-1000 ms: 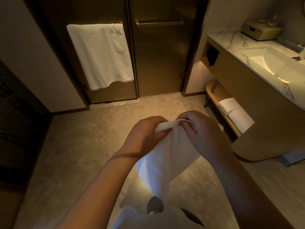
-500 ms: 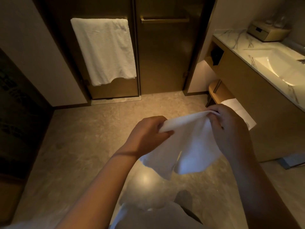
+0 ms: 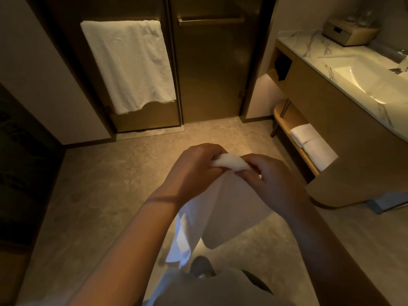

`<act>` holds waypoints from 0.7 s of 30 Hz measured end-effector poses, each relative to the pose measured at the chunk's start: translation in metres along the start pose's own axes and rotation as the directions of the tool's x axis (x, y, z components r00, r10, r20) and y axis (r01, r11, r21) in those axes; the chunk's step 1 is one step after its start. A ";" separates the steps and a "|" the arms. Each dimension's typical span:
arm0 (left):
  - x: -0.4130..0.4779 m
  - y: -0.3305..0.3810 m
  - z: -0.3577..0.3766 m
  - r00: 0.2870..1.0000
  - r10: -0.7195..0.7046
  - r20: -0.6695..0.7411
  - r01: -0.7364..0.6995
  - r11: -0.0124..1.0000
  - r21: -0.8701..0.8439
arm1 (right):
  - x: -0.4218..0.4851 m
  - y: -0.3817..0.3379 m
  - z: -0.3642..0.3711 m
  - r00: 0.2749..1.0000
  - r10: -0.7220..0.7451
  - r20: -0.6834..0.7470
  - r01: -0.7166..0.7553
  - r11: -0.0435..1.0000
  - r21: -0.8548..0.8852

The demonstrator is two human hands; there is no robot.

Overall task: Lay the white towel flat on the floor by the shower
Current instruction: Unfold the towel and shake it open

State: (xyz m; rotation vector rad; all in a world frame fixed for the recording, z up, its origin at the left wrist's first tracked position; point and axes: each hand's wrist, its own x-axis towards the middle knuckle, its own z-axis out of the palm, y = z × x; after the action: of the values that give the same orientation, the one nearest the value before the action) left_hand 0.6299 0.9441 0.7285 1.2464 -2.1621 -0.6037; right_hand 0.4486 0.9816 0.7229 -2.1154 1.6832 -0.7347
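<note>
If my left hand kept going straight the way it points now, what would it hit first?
Probably the right hand. The left hand points across at it, and only the bunched edge of the white towel they both grip lies between. Depth is unclear, but they look close.

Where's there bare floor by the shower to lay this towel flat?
The widest bare floor lies between the shower doors and the white towel you hold, running left to the dark wall. It is tighter on the right, where the vanity and its low shelf of folded towels jut out.
</note>
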 end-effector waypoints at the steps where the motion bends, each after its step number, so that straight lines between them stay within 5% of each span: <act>1: -0.001 -0.001 -0.002 1.000 -0.008 0.002 0.008 1.000 -0.001 | 0.001 -0.001 0.002 1.000 -0.004 -0.007 0.005 1.000 0.009; 12: -0.017 -0.023 -0.018 0.958 -0.252 0.136 0.248 0.968 0.043 | 0.007 0.001 -0.002 0.990 -0.042 -0.137 0.040 0.999 -0.016; 21: -0.010 -0.012 -0.010 0.981 -0.181 0.071 0.181 0.983 0.009 | -0.002 0.016 -0.014 0.990 0.047 -0.133 -0.048 0.999 0.000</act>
State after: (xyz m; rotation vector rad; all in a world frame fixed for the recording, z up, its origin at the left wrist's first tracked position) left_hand 0.6480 0.9462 0.7262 1.4542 -2.1222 -0.7307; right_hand 0.4268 0.9806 0.7249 -2.0617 1.7973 -0.8767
